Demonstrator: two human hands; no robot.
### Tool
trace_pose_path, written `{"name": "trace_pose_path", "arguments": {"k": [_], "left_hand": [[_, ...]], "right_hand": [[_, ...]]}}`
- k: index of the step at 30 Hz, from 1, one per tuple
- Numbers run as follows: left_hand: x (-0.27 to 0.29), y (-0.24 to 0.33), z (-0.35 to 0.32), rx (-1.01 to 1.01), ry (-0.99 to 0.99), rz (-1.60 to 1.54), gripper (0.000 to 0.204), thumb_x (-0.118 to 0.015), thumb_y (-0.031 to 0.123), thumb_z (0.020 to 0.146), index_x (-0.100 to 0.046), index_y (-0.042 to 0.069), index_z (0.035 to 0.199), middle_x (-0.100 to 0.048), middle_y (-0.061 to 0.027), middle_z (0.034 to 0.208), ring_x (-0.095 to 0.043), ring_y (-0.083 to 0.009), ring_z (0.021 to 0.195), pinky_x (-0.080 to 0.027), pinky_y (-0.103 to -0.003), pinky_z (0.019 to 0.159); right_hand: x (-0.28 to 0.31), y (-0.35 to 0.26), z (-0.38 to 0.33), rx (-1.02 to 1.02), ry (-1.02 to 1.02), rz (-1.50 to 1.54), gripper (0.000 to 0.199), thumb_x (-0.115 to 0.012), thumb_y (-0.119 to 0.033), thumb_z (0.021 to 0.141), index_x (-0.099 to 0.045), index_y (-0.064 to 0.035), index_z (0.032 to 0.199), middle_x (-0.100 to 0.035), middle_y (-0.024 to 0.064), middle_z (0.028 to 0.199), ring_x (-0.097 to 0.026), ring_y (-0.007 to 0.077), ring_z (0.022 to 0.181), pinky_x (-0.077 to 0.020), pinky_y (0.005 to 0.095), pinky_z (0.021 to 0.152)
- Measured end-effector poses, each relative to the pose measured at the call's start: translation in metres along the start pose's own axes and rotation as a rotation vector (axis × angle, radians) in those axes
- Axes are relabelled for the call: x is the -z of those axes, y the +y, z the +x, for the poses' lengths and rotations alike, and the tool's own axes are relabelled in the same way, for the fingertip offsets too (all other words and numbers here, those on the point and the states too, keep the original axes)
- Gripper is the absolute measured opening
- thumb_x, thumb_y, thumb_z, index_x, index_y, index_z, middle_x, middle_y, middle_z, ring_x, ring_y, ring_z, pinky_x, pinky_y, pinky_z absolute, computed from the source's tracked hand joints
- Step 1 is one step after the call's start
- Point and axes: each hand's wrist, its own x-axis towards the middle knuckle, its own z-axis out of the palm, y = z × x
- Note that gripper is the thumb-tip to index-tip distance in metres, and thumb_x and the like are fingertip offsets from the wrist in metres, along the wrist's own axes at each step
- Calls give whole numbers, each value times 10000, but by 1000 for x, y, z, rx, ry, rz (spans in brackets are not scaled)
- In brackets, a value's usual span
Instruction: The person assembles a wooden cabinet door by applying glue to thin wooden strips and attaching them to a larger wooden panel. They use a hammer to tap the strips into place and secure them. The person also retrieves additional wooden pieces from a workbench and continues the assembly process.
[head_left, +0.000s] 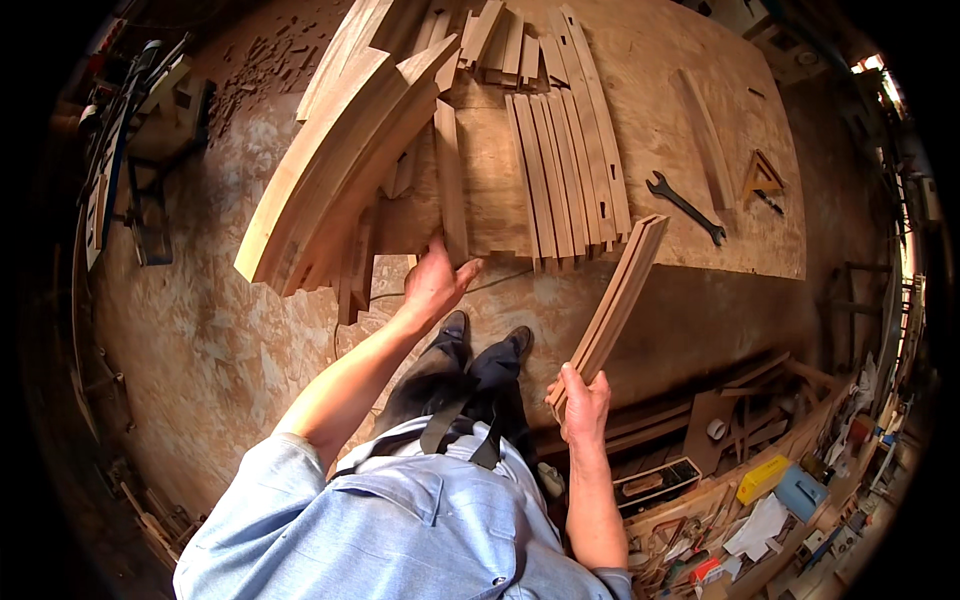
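Observation:
My right hand (583,402) grips the near end of a small bundle of curved wooden slats (612,303), which slants up toward the workbench edge. My left hand (434,283) reaches to the front edge of the plywood workbench (660,80) and touches a narrow upright slat (450,180). Beside it lies a row of several similar slats (565,170) side by side. A stack of long thick curved boards (335,165) overhangs the bench's left corner, just above my left hand.
A black open-end wrench (685,207) and a small wooden triangle (762,177) lie on the bench at right. More slats (500,40) pile at the back. Below right, a cluttered shelf holds a yellow box (763,479), a blue box (801,492) and tools. Sawdust covers the floor (200,340).

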Motion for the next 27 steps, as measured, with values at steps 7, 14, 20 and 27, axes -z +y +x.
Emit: {"name": "trace_pose_path", "arguments": {"k": [7,14,20,27], "left_hand": [[2,-10,0,253,-517,-1037,365,-653,221,890,-563,5,1172,-641,-120,1058,-640,-217,863,-530,-352,762],[27,12,-46,319,-761,-1557,398,-600,273,936,-513,50,1254,-647,-101,1038,-652,-211,907,-545,-366,765],[22,15,-58,251,-785,-1517,531,-648,317,912,-434,76,1334,-629,-142,1112,-650,-274,971,-554,-413,809],[30,70,-88,-21,-975,-946,477,-627,215,940,-450,36,1346,-583,-51,1133,-568,-136,993,-500,-312,862]], "right_hand": [[20,3,5,-23,-64,63,208,-660,-156,890,-526,-17,967,-582,56,760,-594,134,580,-526,277,491],[24,-12,12,-51,-167,126,253,-639,-215,925,-485,-41,1027,-580,71,804,-593,137,571,-527,285,471],[5,-25,12,-18,-217,257,259,-667,-222,916,-508,-37,1003,-595,72,780,-594,134,555,-526,282,448],[-19,-36,-3,166,-120,136,328,-630,-217,933,-542,16,1146,-642,91,956,-629,149,803,-541,295,704]]}}
